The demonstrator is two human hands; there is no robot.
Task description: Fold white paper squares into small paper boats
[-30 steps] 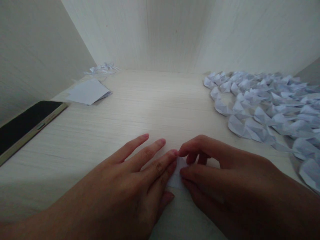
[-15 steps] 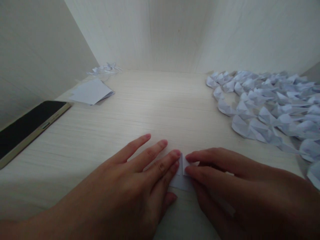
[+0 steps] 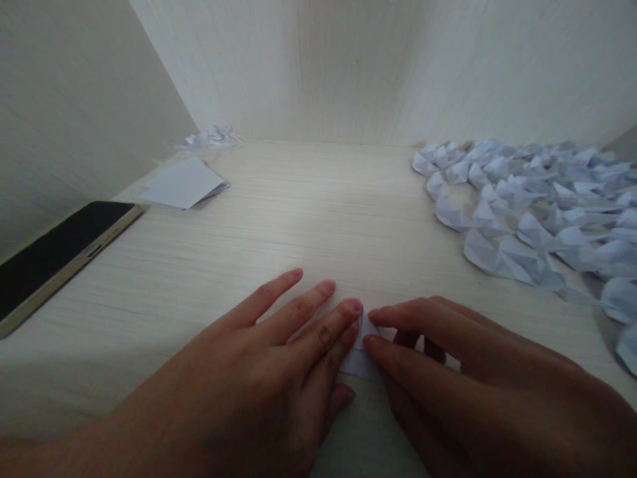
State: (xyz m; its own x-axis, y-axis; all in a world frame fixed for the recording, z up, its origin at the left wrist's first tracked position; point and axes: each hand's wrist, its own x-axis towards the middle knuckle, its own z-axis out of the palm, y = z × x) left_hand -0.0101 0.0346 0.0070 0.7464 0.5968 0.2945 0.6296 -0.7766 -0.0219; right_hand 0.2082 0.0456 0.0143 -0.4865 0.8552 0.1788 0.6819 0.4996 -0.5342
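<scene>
A small piece of white folded paper (image 3: 361, 364) lies flat on the table, mostly covered by fingers. Its upper flap shows a vertical crease between my two hands. My left hand (image 3: 279, 358) is spread flat, fingers stretched out, with the index fingertip pressing on the paper's left part. From the other side, my right hand (image 3: 448, 372) has its fingers bent together, fingertips on the flap's right part. The paper's left and right ends are hidden beneath the hands.
At the right lies a big heap of folded white paper pieces (image 3: 527, 206). A stack of white paper sheets (image 3: 182, 182) and small paper scraps (image 3: 213, 137) sit at the back left. A phone (image 3: 64, 249) lies at the left edge. Walls close off the back and left.
The right fingertips have shifted slightly left, and the flap's right side now lies closer to the left fingers. The gap at the crease has narrowed. My left hand stays nearly still.
</scene>
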